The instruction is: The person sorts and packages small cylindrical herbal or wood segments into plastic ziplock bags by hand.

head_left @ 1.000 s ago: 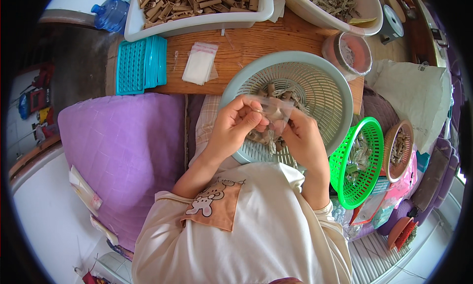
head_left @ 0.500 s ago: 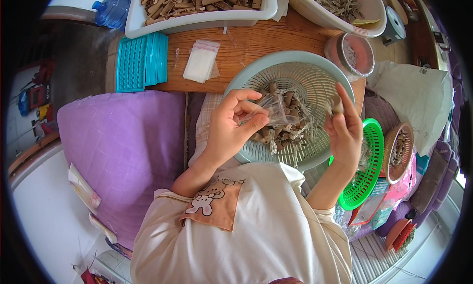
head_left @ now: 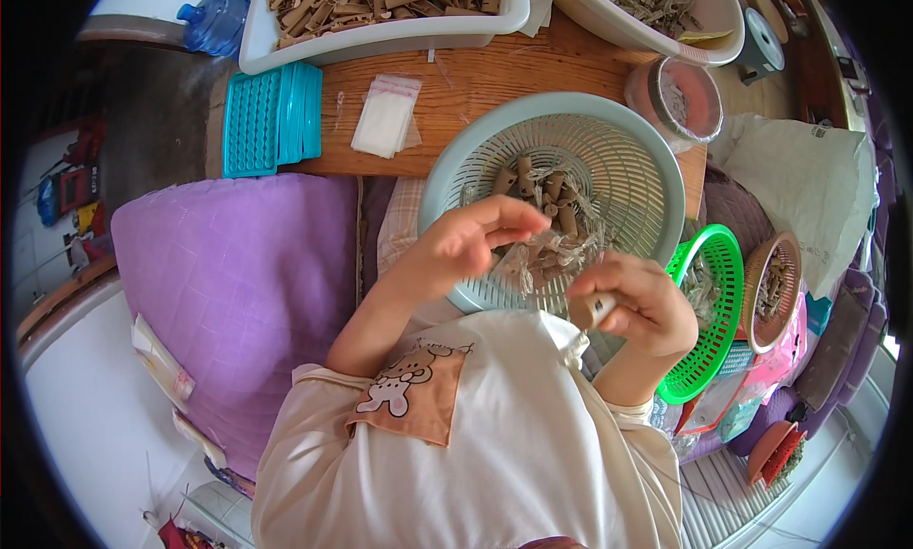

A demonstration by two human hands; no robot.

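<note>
My right hand (head_left: 647, 306), closed, grips a short tan tube (head_left: 592, 311) in front of my chest, by the near right rim of a grey-green plastic colander (head_left: 656, 168). A pale strand hangs below the tube. My left hand (head_left: 480, 237) is over the colander's near left side, blurred by motion, with its thumb and fingers closed around what looks like a clear plastic bag (head_left: 540, 249). Several similar tan tubes (head_left: 523, 175) lie in the colander among clear wrapping and pale strings.
Behind the colander are a white tub (head_left: 380, 37) of tan pieces, a cream basin (head_left: 647, 40), a clear round container (head_left: 673, 107), small clear bags (head_left: 387, 116) and teal trays (head_left: 273, 119). To the right stand a green basket (head_left: 699, 359) and a brown basket (head_left: 772, 330).
My right hand has brought the tan tube down and toward my chest. My left hand has dropped slightly and turned. The colander has shifted a little to the left.
</note>
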